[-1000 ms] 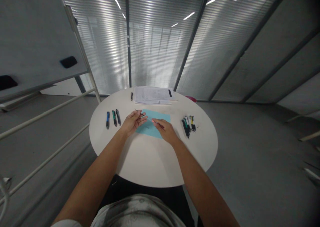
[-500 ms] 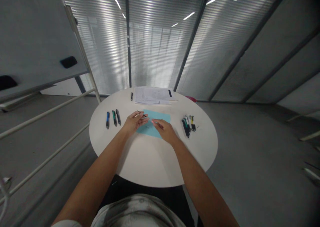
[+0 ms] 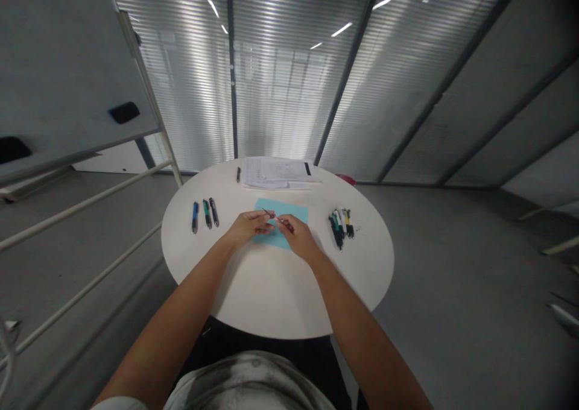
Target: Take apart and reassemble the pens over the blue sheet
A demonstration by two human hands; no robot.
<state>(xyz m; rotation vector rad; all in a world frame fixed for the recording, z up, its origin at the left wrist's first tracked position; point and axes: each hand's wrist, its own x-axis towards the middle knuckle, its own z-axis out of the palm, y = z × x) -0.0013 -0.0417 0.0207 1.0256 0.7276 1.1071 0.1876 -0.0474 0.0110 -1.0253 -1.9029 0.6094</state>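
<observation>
Fingers of the left hand (image 3: 246,228) and right hand (image 3: 297,235) pinch slim dark pen-like pieces (image 3: 268,213) above the light-blue sheet (image 3: 289,208), toward twelve o'clock from the table's (image 3: 271,295) middle, where light grips and aligned ends should work best.

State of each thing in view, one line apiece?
Left hand: pinching a thin dark rod
Right hand: pinching a slender piece
Blue sheet: flat, partly hidden by hands
Papers: stacked, edges uneven
Three pens at left: lying side by side
Pens at right: bunched together
Lone pen: beside the papers
Blinds: lowered
</observation>
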